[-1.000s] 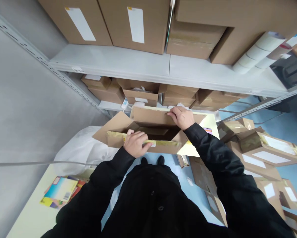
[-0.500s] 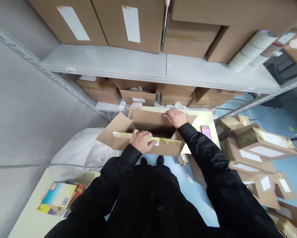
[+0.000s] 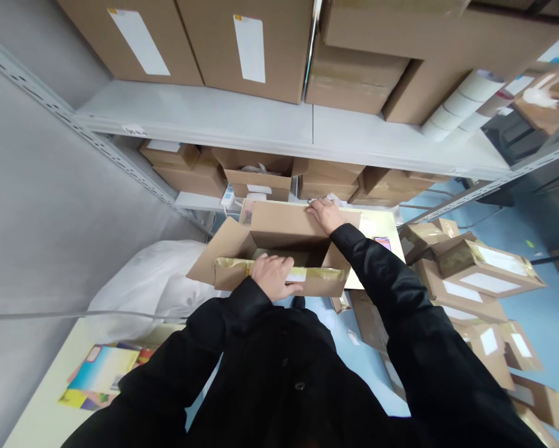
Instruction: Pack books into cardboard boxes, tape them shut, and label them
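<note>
An open cardboard box sits at the near edge of a pale yellow table, its flaps spread outward. Gold tape and a white label run along the near flap. My left hand is closed over that flap, thumb on the outer side. At the far side, my right hand grips the edge of the far flap, fingers bent over it. Part of the inside shows between the hands, but the near flap hides some of the floor of the box. A phone lies beside my right sleeve.
Grey shelving holding cartons stands ahead, with white label rolls at right. Taped cartons are piled on the right floor. A white sack and colourful booklets are at left.
The near flap has tipped toward me with my left hand on it, showing more of the inside. My right hand stays on the far flap. The view has shifted slightly.
</note>
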